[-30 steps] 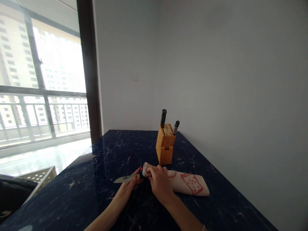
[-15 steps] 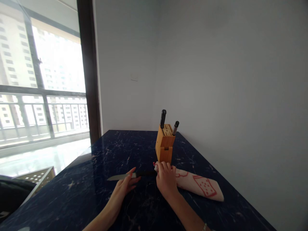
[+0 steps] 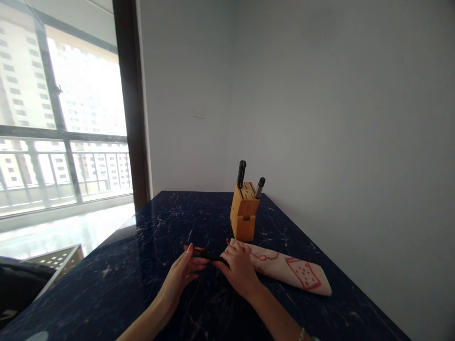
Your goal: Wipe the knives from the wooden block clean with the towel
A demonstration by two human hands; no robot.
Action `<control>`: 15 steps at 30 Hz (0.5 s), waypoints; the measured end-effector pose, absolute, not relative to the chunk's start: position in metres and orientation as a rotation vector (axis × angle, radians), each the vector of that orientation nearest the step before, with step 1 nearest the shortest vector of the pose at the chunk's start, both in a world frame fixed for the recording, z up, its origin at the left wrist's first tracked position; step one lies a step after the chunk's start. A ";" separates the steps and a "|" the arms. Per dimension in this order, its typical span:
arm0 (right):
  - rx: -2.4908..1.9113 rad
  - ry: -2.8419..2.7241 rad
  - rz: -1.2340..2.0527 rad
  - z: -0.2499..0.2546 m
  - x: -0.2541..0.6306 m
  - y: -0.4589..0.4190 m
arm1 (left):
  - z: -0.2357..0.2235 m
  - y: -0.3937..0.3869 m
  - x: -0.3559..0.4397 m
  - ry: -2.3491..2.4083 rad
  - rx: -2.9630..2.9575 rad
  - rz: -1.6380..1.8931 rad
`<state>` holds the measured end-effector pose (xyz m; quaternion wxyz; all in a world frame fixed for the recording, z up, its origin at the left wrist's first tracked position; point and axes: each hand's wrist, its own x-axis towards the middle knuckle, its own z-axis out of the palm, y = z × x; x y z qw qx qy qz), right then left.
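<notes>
A kitchen knife with a black handle point(image 3: 210, 256) lies crosswise between my two hands, low over the dark table. My left hand point(image 3: 180, 271) holds it near where blade and handle meet, fingers bent around it. Little of the blade shows; it looks dark and points left past my fingertips. My right hand point(image 3: 240, 267) is closed on the end of the handle. Just beyond that hand lies a folded white cloth point(image 3: 284, 267) with red drawings. Behind the cloth stands a wooden knife block point(image 3: 244, 218) with two black-handled tools in its top slots.
The dark blue marbled table point(image 3: 192, 213) runs back to the grey wall point(image 3: 320, 118). At lower left are a pale perforated frame point(image 3: 67, 260) and a black item point(image 3: 21, 289). A large window point(image 3: 85, 94) fills the left side.
The knife has turned, so its pale blade face no longer shows. My right hand has shifted slightly left off the cloth's end, and more of the cloth is visible.
</notes>
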<state>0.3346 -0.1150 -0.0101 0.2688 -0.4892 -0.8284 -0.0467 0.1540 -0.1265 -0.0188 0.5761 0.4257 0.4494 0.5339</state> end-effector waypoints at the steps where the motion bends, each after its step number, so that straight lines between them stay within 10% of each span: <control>1: -1.312 -2.238 -0.116 -0.011 0.334 -0.116 | -0.020 -0.126 0.154 1.069 0.995 1.293; 15: -1.635 -2.027 -0.272 -0.028 0.349 -0.096 | -0.027 -0.122 0.153 1.195 1.051 1.352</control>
